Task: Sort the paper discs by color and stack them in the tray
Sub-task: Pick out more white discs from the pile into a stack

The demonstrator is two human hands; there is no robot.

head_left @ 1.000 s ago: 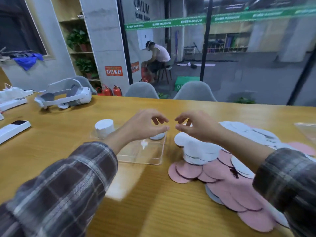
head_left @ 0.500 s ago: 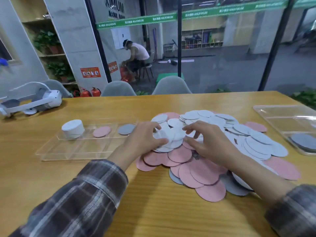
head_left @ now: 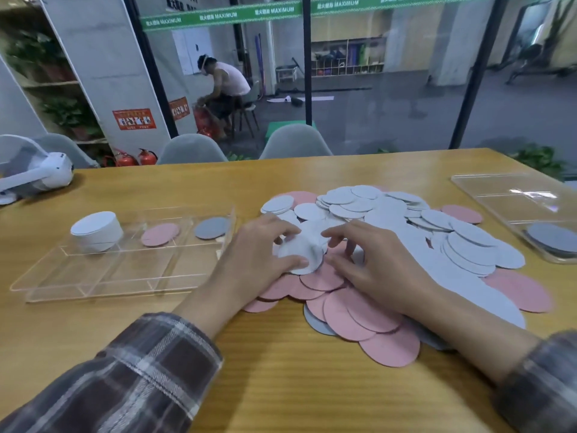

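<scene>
Pink, white and grey discs (head_left: 359, 317) on a honey-wood table (head_left: 281, 385) — sleeves (head_left: 140, 370) in grey-brown plaid.

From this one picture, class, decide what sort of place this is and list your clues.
Probably an office meeting room beside a large indoor hall: a long wooden table with grey chairs behind it, a glass wall carrying a green strip, and a white headset on the table.

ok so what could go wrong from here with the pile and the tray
1. The white discs that the left hand grips overlap loosely; some may slip, or pink discs beneath may come along and mix colours.
2. The tray sits close beside that hand; a sweeping move could bump its wall or topple the tall white stack inside.
</scene>
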